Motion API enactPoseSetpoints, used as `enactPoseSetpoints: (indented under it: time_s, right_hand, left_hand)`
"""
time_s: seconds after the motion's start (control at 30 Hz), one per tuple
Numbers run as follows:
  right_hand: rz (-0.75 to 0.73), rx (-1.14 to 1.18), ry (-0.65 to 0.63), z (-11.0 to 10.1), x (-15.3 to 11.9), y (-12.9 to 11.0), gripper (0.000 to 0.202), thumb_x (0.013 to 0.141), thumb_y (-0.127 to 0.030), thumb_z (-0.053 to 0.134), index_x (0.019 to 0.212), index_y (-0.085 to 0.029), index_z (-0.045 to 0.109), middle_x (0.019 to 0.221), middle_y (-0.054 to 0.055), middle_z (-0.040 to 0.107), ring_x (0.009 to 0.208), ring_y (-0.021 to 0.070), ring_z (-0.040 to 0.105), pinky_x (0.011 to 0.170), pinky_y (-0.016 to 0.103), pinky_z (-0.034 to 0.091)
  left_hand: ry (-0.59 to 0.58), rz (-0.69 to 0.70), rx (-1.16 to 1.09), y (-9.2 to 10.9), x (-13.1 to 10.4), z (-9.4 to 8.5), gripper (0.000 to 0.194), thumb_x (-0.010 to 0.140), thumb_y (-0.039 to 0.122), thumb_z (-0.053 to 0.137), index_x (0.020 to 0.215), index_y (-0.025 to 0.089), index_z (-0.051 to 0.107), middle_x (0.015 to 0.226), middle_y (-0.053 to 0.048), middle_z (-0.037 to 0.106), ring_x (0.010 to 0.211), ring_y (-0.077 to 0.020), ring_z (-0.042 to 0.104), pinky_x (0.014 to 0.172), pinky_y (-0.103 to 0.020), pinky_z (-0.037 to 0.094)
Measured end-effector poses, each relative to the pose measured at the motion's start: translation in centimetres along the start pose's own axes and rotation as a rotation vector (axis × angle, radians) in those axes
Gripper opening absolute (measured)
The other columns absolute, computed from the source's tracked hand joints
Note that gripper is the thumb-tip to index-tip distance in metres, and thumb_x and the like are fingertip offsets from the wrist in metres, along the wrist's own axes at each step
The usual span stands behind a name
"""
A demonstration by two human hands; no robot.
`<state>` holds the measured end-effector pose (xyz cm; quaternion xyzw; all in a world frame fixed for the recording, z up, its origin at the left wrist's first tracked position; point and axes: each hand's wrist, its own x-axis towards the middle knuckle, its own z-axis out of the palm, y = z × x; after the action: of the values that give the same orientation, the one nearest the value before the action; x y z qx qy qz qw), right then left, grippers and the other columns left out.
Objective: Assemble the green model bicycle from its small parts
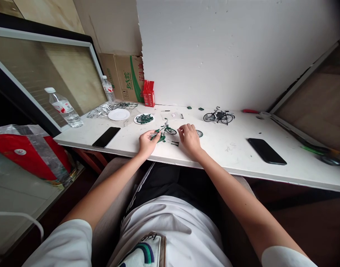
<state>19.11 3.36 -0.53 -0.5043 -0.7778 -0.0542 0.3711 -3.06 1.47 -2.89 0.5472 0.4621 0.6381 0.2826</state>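
My left hand (148, 142) is closed on a green model bicycle (162, 138) near the table's front edge. The model's front wheel (170, 131) and handlebar point away to the right. My right hand (190, 139) is just right of that wheel, fingers bent and drawn together above the tabletop; whatever is between the fingertips is too small or hidden to make out. Partly behind this hand lies a loose spoked wheel (199, 133). A small dark forked part (175, 143) rests on the table between my hands.
A plate of green parts (144, 118), another white plate (119, 114) and a black model bicycle (219, 116) stand farther back. Phones lie left (106, 137) and right (267, 151). A water bottle (64, 108), a red box (149, 94) and a carton (125, 78) line the back left.
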Motion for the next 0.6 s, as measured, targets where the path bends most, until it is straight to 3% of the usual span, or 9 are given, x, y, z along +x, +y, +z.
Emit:
enactPoseSetpoints:
  time_s: [0.17,0.27,0.47,0.6]
  right_hand:
    - [0.013,0.508,0.168,0.5,-0.3,-0.9,0.024,0.112,-0.045,0.042,0.114,-0.022,0.051,0.091,0.005,0.062,0.076,0.0183,0.059,0.068,0.032,0.05]
    - [0.022,0.668,0.235,1.0,-0.6,-1.7,0.024,0.109,-0.046,0.05,0.115,-0.023,0.054,0.094,0.004,0.063,0.079,0.0171,0.064,0.065,0.031,0.057]
    - [-0.121,0.584,0.17,0.9,-1.2,-2.7,0.027,0.106,-0.039,0.057,0.119,-0.024,0.076,0.101,0.008,0.075,0.084,0.0193,0.071,0.071,0.034,0.065]
    - [-0.179,0.585,0.168,1.0,-1.4,-3.0,0.024,0.104,-0.035,0.063,0.116,-0.023,0.08,0.097,0.008,0.077,0.088,0.0204,0.073,0.069,0.033,0.066]
  left_hand:
    - [-0.007,-0.018,-0.019,-0.4,0.2,0.0,0.032,0.083,0.04,0.081,0.101,0.013,0.08,0.107,-0.015,0.082,0.101,-0.0267,0.077,0.092,-0.036,0.06]
    - [0.007,-0.032,-0.034,-0.5,0.3,0.0,0.033,0.082,0.04,0.083,0.1,0.013,0.08,0.107,-0.016,0.082,0.101,-0.0271,0.077,0.093,-0.037,0.059]
    - [0.028,-0.04,-0.077,-0.5,0.3,0.0,0.034,0.079,0.041,0.085,0.097,0.013,0.078,0.104,-0.016,0.081,0.099,-0.0269,0.077,0.093,-0.038,0.06]
    - [0.029,-0.036,-0.082,-0.5,0.2,0.0,0.033,0.079,0.039,0.085,0.097,0.013,0.077,0.103,-0.016,0.081,0.097,-0.0267,0.078,0.092,-0.038,0.06]
